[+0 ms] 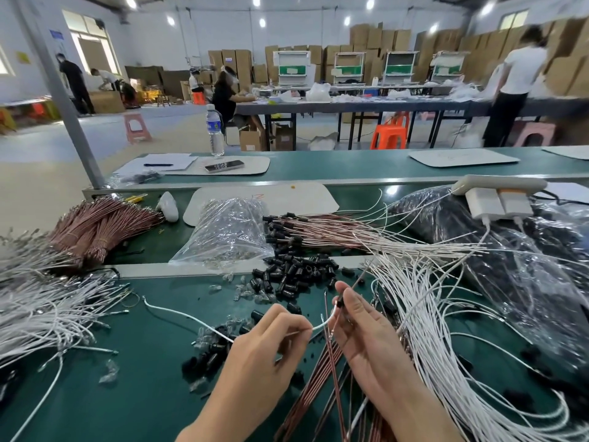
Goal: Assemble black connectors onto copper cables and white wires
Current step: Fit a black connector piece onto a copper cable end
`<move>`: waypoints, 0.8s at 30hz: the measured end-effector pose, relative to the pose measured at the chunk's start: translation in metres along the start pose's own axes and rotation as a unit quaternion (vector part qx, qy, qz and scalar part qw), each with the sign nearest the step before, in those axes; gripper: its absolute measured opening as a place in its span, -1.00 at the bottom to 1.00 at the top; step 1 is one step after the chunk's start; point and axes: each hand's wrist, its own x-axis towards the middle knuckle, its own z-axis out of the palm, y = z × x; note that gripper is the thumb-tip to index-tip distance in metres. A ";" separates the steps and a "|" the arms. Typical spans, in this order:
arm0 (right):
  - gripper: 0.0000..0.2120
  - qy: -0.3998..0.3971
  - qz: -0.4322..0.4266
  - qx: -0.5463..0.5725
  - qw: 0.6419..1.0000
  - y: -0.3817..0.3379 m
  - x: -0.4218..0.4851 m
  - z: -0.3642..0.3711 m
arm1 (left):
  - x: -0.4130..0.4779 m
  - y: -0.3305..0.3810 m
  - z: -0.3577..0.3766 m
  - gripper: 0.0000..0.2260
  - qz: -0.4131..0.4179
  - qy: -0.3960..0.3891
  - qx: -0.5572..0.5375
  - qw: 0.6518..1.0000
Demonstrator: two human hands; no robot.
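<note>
Left hand (264, 342) pinched a white wire (178, 314) | right hand (360, 327) gripped a connector (339, 303) at the wire's end, above the worktop (127, 393) | finished pile (318, 228) lay behind | loose connectors (293, 272), wire heap (41, 311) and copper bundles (98, 224) unassembled | judged far from done.

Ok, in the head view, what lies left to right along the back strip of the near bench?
From the left: bundled copper cables → clear plastic bag of small parts → copper cables fitted with black connectors → white power strip with chargers plugged in.
</note>
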 end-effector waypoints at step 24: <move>-0.71 -0.039 -0.023 -0.106 0.993 0.002 0.001 -0.004 | -0.001 -0.005 0.000 -0.96 -0.013 0.039 0.034 0.999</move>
